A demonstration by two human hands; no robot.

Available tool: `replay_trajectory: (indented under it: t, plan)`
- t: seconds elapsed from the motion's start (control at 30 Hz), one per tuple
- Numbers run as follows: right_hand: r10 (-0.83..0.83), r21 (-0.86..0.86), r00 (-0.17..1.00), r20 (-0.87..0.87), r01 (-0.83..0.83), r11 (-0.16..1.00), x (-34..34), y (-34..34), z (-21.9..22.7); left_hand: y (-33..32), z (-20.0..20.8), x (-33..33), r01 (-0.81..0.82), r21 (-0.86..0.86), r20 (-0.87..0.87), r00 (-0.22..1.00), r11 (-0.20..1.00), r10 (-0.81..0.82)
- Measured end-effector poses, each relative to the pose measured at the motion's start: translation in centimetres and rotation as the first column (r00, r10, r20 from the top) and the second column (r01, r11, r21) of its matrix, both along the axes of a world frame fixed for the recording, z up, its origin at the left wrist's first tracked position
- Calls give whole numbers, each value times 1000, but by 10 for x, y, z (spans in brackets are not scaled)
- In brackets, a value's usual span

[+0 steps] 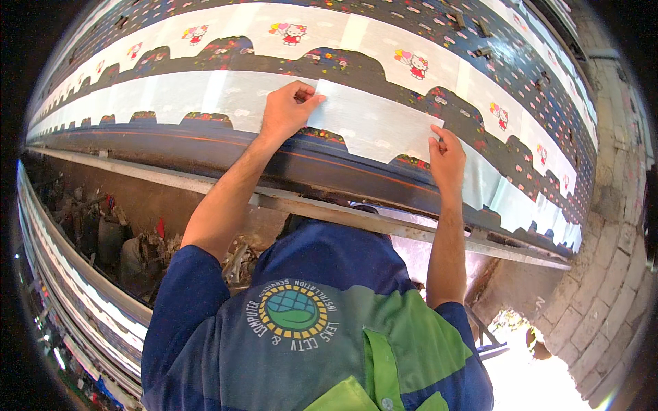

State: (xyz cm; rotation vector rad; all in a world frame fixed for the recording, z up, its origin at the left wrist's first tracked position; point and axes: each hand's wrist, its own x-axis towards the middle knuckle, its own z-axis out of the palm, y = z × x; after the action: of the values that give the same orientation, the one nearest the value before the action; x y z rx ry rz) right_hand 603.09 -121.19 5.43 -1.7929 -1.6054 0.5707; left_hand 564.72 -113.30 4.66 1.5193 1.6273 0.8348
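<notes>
On the long, dark patterned table (288,164) lies a row of thin white panels (171,92) with stepped lower edges. Whether they are cloth or paper I cannot tell. One white panel (377,123) is between my hands, laid along the near row. My left hand (288,109) pinches its upper left corner, where it meets the neighbouring panel. At its upper right corner, my right hand (447,156) closes thumb and forefinger on the edge. The panel looks flat, with its lower edge over the dark cloth.
Behind runs another row of white panels (349,41) printed with small red cartoon figures. Small dark clamps (483,51) sit further back. A metal rail (329,205) borders the table's near side. A second long table (82,288) stands at the left, a brick walkway (582,308) at the right.
</notes>
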Motion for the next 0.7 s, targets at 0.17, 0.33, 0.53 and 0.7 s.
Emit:
replay_trajectory:
  t: [0.17,0.33,0.53,0.7]
  plan:
    - [-3,-19,1000,9,4,1000,-1,1,3,-1,0,4,-10,33,-43,999,999,11]
    - [22,-63,997,-78,-27,998,5,0,15,-1,2,6,-35,61,-69,997,998,39]
    - [6,4,997,-80,-6,1000,78,-24,28,-2,33,28,225,301,-516,855,927,-40]
    - [-64,30,997,-51,65,997,170,-50,32,-23,-21,98,411,234,-814,578,881,-53]
